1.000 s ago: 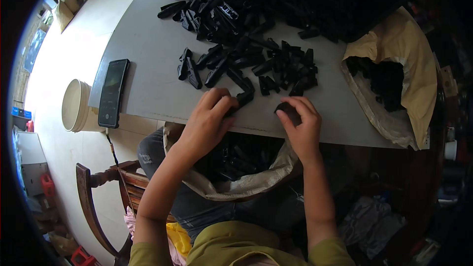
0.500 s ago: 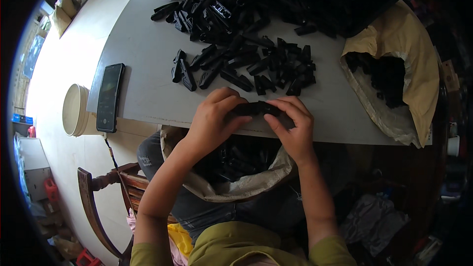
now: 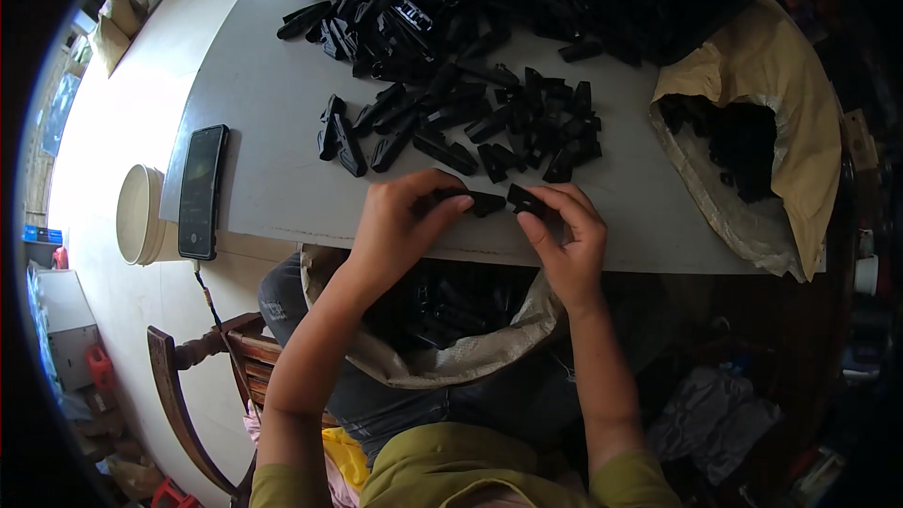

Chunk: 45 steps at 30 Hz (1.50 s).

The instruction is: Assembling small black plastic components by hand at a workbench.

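My left hand [image 3: 404, 221] pinches a long black plastic piece [image 3: 485, 204], whose right end sticks out past the fingers. In my right hand [image 3: 567, 235] is a shorter black plastic piece [image 3: 524, 199], gripped between thumb and fingers. A narrow gap separates the two pieces, both held above the near edge of the table. Just beyond my hands lie loose black plastic pieces [image 3: 442, 146], longer ones to the left and shorter ones to the right. Below my wrists, an open woven sack [image 3: 442, 378] on my lap holds many similar black pieces.
A large heap of black parts [image 3: 395, 33] covers the far side of the grey table [image 3: 273, 113]. A phone [image 3: 203, 190] lies at the left edge, beside a pale bucket [image 3: 141, 216]. At right stands an open tan sack [image 3: 809, 132] of small black pieces. A wooden chair [image 3: 174, 395] is lower left.
The two black pieces, end to end before, are now apart, with a gap between them. My left hand has shifted slightly left and the right hand slightly right.
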### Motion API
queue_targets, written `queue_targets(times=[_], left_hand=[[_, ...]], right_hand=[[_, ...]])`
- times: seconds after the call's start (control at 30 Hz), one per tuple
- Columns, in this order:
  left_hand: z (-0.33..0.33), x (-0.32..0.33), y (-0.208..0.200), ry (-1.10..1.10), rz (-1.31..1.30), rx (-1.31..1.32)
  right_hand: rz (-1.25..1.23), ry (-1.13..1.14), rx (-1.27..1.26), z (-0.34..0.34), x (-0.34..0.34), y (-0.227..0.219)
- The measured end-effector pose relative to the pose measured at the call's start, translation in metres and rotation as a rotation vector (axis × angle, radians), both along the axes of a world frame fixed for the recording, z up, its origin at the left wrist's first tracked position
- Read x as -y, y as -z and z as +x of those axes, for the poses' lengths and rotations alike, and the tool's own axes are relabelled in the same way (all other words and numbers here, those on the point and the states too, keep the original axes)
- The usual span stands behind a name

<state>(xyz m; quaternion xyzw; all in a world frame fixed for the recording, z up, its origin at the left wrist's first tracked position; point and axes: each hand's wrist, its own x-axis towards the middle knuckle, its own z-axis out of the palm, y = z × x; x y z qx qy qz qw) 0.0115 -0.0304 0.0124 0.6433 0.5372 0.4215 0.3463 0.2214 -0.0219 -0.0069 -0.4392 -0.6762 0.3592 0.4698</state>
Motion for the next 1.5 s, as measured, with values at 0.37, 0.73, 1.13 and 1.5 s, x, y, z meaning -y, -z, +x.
queue_targets(times=[0.37, 0.73, 1.13, 1.5], left_hand=[[0.003, 0.001, -0.019, -0.084, 0.235, -0.409], [-0.015, 0.001, 0.006, 0.229, 0.168, -0.216], [-0.019, -0.002, -0.002, 0.233, 0.286, -0.341], [-0.008, 0.002, -0.003, 0.107, 0.204, -0.44]], right_hand=[[0.231, -0.035, 0.299, -0.012, 0.0, -0.001], [0.131, -0.112, 0.299, 0.013, 0.007, -0.006], [0.408, 0.001, 0.561, 0.017, -0.021, -0.021], [0.557, 0.189, 0.71, 0.018, -0.022, -0.012]])
